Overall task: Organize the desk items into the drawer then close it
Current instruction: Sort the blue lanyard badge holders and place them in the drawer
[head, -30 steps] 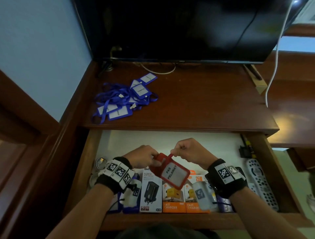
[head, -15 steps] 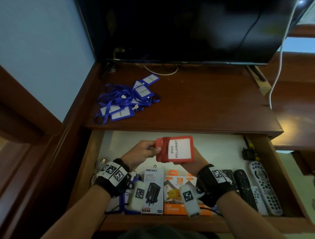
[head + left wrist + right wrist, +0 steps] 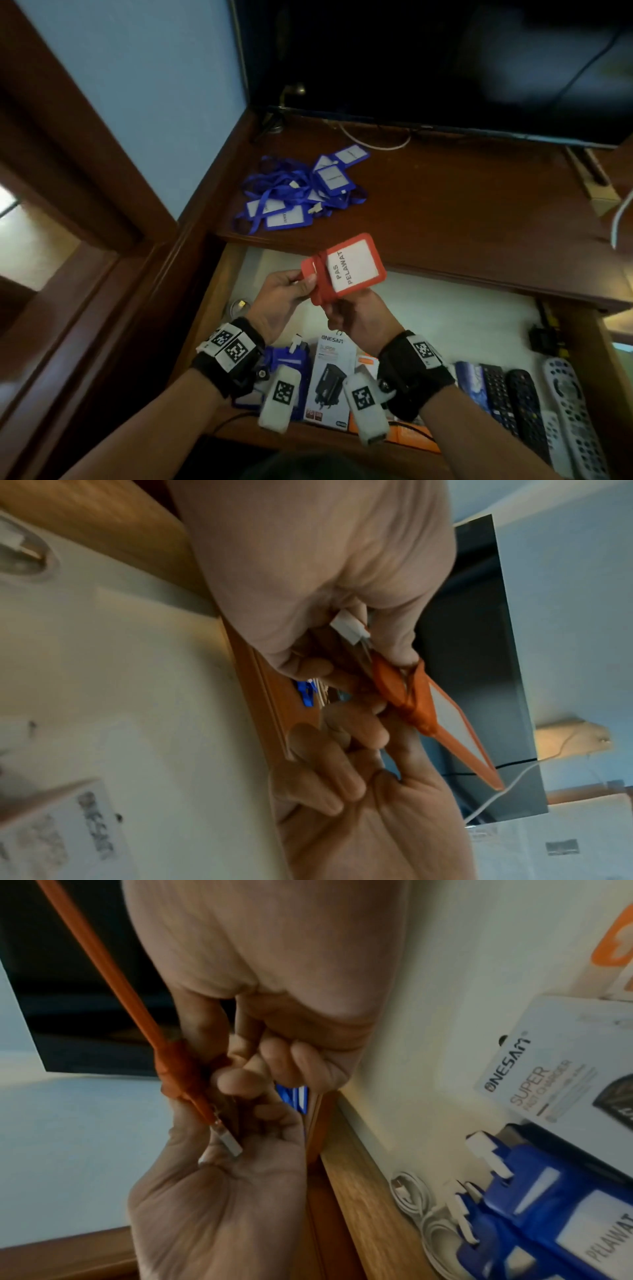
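Head view is showing both hands holding the red badge [image 3: 344,274] above the open drawer [image 3: 428,315]. The left hand [image 3: 281,301] is pinching its strap end, and the right hand [image 3: 359,318] is gripping its lower edge from behind. To do this well, I think the strap should be kept tight around the badge while laying it flat beside the blue badges [image 3: 284,356] inside.

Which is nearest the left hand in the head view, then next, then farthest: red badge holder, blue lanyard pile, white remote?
1. Red badge holder: pinched by the left hand at its left end, over the open drawer.
2. Blue lanyard pile: on the desk top, beyond the hands.
3. White remote: far right side of the drawer.
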`<action>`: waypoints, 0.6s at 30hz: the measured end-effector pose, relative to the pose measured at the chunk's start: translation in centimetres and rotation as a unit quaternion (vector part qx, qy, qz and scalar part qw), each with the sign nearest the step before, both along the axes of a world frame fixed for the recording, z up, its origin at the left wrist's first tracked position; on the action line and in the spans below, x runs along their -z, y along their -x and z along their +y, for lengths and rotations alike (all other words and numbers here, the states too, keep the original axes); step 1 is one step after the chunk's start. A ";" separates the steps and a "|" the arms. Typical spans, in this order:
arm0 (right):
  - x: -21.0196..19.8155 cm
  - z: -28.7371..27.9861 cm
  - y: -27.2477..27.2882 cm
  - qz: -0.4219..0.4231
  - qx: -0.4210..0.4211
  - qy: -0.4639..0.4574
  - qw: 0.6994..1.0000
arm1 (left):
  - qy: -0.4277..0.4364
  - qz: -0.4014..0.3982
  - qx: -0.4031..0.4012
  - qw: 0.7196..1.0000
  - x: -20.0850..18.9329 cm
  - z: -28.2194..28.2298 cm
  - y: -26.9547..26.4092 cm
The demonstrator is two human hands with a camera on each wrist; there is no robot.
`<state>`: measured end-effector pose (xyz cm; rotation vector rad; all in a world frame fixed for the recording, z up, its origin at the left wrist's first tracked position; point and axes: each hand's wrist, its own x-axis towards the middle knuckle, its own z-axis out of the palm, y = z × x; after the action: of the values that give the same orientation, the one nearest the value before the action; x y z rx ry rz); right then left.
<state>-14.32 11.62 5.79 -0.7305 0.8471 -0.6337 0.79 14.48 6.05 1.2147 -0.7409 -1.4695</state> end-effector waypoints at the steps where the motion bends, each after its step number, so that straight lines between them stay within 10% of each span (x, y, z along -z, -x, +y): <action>1: 0.4 0.0 -0.4 0.007 -0.027 0.004 1.000 | -0.011 -0.013 -0.001 1.000 0.1 0.3 -0.8; 9: 1.4 -2.7 -2.8 0.174 -0.077 0.023 0.981 | -0.120 -0.204 0.012 0.972 1.5 1.7 -8.3; 14: 2.1 -7.4 -5.6 0.377 -0.011 0.205 0.903 | -0.145 -0.551 0.300 0.765 2.8 0.9 -10.7; 18: 3.1 -10.9 -8.4 0.531 0.009 0.246 0.811 | -0.146 -0.609 0.463 0.628 3.1 0.2 -9.7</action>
<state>-5.89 0.75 2.71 -1.6200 1.7467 -0.4210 10.47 14.72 2.96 2.2924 -2.4103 -1.3316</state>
